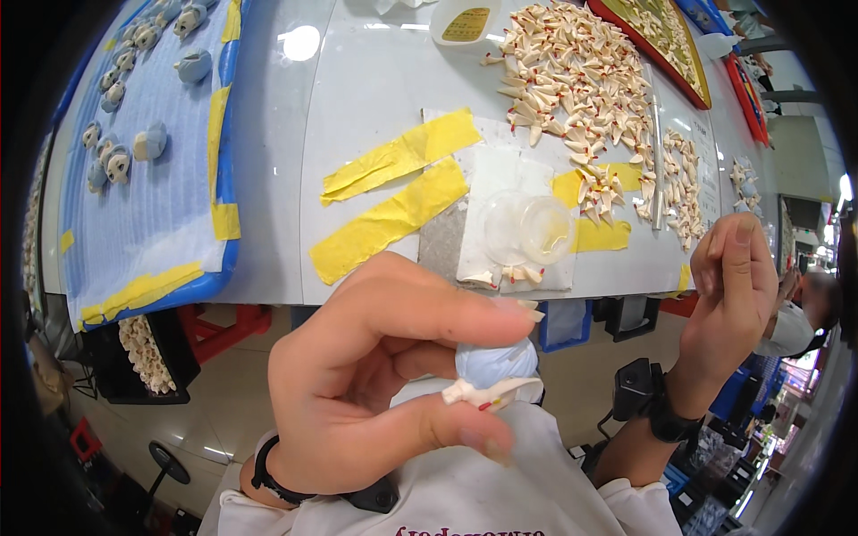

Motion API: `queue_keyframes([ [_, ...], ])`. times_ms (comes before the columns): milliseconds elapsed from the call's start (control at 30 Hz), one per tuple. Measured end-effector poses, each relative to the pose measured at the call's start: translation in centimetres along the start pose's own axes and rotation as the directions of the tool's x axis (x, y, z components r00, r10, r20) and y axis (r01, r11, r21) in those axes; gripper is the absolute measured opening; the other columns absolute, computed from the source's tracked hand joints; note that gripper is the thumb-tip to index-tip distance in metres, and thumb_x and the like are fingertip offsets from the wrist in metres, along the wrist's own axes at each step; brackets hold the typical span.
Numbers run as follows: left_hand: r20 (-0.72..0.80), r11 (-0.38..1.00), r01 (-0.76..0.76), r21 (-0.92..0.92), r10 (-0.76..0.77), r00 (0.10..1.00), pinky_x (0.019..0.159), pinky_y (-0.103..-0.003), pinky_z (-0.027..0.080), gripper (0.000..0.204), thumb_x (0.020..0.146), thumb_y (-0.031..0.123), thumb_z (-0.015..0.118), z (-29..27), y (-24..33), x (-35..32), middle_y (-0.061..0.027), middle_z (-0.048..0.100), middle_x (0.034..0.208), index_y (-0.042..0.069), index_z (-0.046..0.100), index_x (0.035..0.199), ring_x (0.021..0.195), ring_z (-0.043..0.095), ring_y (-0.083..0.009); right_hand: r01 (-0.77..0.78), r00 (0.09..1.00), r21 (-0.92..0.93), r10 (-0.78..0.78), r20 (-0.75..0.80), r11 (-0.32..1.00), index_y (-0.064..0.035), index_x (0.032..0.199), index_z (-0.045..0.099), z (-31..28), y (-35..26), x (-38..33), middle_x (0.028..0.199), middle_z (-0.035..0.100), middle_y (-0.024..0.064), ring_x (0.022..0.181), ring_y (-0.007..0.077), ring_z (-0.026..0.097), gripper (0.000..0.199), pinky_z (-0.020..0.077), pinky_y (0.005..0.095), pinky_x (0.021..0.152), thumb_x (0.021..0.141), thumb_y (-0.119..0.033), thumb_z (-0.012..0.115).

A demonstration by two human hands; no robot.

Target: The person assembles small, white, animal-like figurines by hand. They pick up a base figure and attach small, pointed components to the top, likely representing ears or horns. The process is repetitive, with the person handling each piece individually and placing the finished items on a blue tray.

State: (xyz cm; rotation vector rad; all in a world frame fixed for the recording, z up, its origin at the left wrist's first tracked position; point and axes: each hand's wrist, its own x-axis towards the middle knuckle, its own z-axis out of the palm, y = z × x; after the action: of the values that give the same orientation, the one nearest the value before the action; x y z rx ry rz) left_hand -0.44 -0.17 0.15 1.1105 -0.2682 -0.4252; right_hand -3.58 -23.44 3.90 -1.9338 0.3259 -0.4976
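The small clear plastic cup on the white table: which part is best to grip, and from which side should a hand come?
Probably best is the round side wall of the clear cup, thumb and finger on opposite sides, coming from above. It stands upright with its mouth open upward, so pinching the wall keeps it level. Cream pieces lie close on its right; the near-left side looks freer.

A small white tub (465, 21) stands at the far edge of the table, near the top of the view, just left of the heap of cream-coloured pieces; a rectangular yellow label (466, 24) shows on it, its print too small to read. A white sheet (702, 138) with faint dark print lies flat on the table's right side, partly covered by more of those pieces. No screens or signs can be made out.
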Motion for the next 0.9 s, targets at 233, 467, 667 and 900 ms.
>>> queue_keyframes([
  [233, -0.101, 0.990, 0.119, -0.079, -0.127, 0.987, 0.046, -0.021, 0.045, 0.048, 0.069, 0.035, 0.072, 0.7, 0.3, 0.2, -0.0127, 0.055, 0.089, 0.000, 0.050, 0.094, 0.060, 0.058, -0.0150, 0.055, 0.996, -0.027, -0.057, -0.072, 0.998, -0.0020, 0.071, 0.044, 1.1, 0.5, 0.3, 0.063, 0.039, -0.0010, 0.053, 0.0049, 0.030, 0.027, 0.0217, 0.0181, 0.049, 0.091, -0.021, 0.045],
  [467, -0.177, 0.988, 0.142, -0.055, -0.150, 0.973, 0.042, -0.019, 0.042, 0.053, 0.066, 0.040, 0.073, 0.5, 0.3, 0.2, -0.0120, 0.055, 0.087, 0.001, 0.049, 0.093, 0.056, 0.056, -0.0134, -0.006, 0.992, 0.166, -0.015, 0.128, 0.986, -0.0017, 0.071, 0.043, -1.2, 0.5, 0.7, 0.062, 0.038, -0.0017, 0.053, 0.0046, 0.030, 0.025, 0.0212, 0.0190, 0.048, 0.090, -0.017, 0.044],
  [667, -0.179, 0.992, 0.119, -0.040, -0.124, 0.976, 0.043, -0.018, 0.041, 0.055, 0.066, 0.043, 0.073, 0.1, 0.4, 0.3, -0.0104, 0.054, 0.088, 0.002, 0.048, 0.092, 0.056, 0.055, -0.0123, 0.028, 1.000, -0.103, -0.028, 0.006, 0.994, 0.0039, 0.083, 0.055, 0.2, 0.0, 2.2, 0.071, 0.052, 0.0030, 0.062, 0.0054, 0.044, 0.012, 0.0331, 0.0178, 0.055, 0.086, -0.004, 0.047],
  [900, -0.182, 0.992, 0.105, -0.067, -0.116, 0.976, 0.047, -0.017, 0.043, 0.055, 0.064, 0.037, 0.076, -0.2, 0.8, 0.2, -0.0092, 0.049, 0.094, 0.004, 0.044, 0.094, 0.060, 0.056, -0.0125, 0.337, 0.930, -0.559, -0.174, 0.324, 0.758, 0.0003, 0.084, 0.058, 1.1, 1.1, 4.9, 0.080, 0.057, 0.0113, 0.070, 0.0228, 0.054, 0.018, 0.0422, 0.0289, 0.063, 0.066, 0.004, 0.057],
])
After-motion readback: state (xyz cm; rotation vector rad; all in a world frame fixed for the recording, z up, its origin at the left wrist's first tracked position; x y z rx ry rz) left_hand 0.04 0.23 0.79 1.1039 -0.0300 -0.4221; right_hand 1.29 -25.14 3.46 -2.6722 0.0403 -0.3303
